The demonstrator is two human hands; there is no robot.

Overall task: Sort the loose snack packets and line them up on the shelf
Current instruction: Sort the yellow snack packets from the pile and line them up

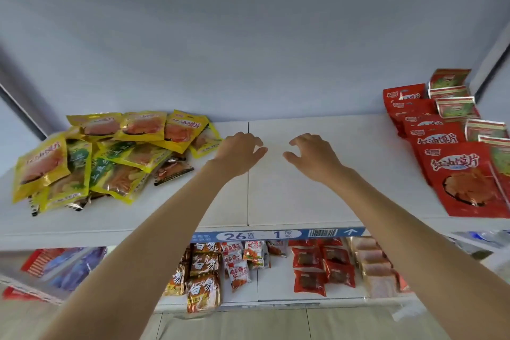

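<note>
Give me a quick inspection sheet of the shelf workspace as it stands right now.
Surface: white shelf, bare in the middle.
Job's things: loose heap of yellow packets on the left; red packets lined up in an overlapping row on the right, green-and-red packets in a row beside them.
Clutter: nothing seen.
Hands: left hand and right hand over the bare middle, fingers loosely curled, holding nothing.
Cables: nothing seen.
Surroundings: blue shelf label; lower shelf stocked with snack packs.
</note>
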